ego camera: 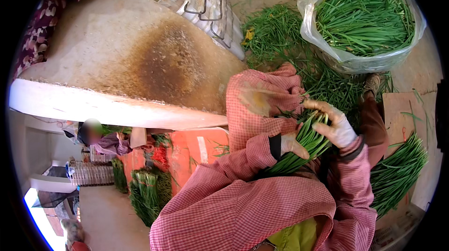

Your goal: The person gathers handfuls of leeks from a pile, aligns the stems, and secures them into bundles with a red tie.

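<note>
My left hand, in a pale stained glove, grips a loose bunch of garlic chives above my lap, its thumb lying across the stalks. At the stem ends, my right hand, also gloved, holds its thumb and forefinger apart, with pale stem tips between them. The lower leaves of the bunch run down toward my lap and are partly hidden by my left hand and sleeve. Beneath the hands, a pink checked cloth with a yellow-brown stain covers my leg.
A plastic-lined container full of chives stands upper right. Loose leaves litter the floor. Another chive pile lies on cardboard at right. Left are a stained concrete slab, a red tabletop, banded bundles and another person.
</note>
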Available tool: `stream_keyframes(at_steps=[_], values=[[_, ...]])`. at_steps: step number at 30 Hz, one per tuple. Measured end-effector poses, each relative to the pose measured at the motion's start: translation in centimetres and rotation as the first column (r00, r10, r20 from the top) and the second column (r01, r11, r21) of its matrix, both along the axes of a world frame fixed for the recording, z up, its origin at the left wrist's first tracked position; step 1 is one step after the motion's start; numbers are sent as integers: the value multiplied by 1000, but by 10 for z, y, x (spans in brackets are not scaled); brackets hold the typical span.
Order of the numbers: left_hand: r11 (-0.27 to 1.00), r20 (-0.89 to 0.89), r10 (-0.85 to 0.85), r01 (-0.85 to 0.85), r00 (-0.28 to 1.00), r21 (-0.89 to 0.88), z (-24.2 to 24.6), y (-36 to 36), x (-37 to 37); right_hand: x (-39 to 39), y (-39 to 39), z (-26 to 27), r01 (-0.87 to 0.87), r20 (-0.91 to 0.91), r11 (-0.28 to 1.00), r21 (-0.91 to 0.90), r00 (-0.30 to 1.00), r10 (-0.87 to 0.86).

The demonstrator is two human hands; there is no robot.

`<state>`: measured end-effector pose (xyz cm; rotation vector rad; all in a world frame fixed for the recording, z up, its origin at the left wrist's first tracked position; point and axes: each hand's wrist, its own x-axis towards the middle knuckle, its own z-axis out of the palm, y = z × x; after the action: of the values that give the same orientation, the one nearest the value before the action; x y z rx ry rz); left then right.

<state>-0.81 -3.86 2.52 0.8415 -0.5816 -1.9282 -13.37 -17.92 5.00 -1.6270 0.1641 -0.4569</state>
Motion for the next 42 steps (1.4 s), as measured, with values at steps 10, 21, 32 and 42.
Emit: stream_keyframes(at_steps=[10,21,32,42], values=[[984,-170,79,-50,982,169,-4,7,18,-15,54,-30,403,-268,756,516,914,-305],[993,72,-96,90,993,80,-6,5,7,13,54,-10,313,125,652,690,836,-534],[994,184,-111,108,977,26,63,-58,22,30,4,28,438,222,674,-595,895,-386],[505,46,863,-857,503,-100,89,-49,136,-6,39,-88,282,-414,959,-6,873,-259]])
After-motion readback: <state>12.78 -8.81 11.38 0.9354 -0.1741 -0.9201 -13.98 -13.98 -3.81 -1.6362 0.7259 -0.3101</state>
